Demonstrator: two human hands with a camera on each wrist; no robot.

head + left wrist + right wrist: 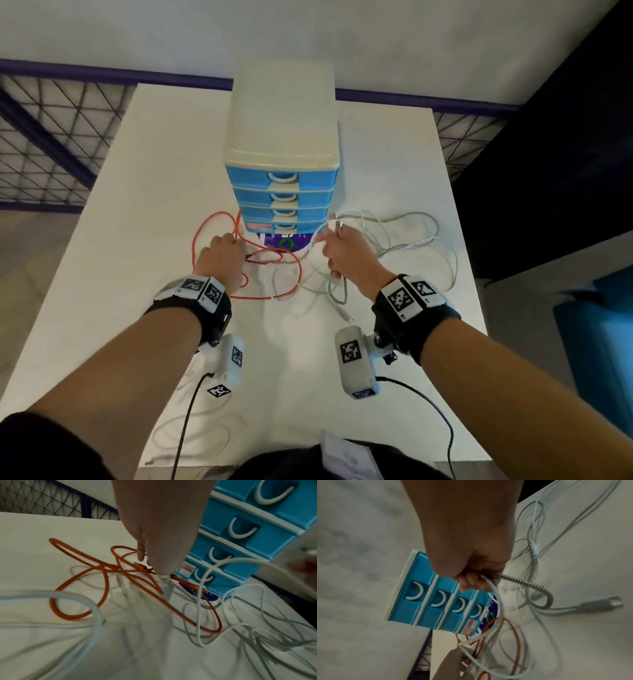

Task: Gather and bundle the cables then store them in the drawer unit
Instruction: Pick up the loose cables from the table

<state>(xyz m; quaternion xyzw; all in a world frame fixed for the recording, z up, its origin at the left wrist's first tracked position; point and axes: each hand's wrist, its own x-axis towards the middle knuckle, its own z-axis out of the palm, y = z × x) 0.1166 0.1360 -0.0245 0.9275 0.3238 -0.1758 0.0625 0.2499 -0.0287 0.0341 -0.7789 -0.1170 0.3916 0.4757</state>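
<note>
A cream and blue drawer unit [281, 171] stands mid-table with all its drawers closed. In front of it an orange cable [205, 233] lies in loose loops, tangled with white and grey cables [414, 243] that spread to the right. My left hand [236, 245] reaches down among the orange loops, and its fingertips [163, 575] pinch a blurred white cable [167, 593] beside the orange plug [140, 567]. My right hand [329, 246] grips a white cable [494, 596] and a metal-braided cable [525, 581] in a fist [471, 584]. A USB plug [338, 226] sticks up above it.
The white table [137, 240] ends close behind the unit at a purple rail and wire mesh [51, 144]. A purple printed card [284, 241] lies under the unit's front. A blue object [596, 335] stands on the floor to the right. Black wrist-camera leads [185, 428] trail toward me.
</note>
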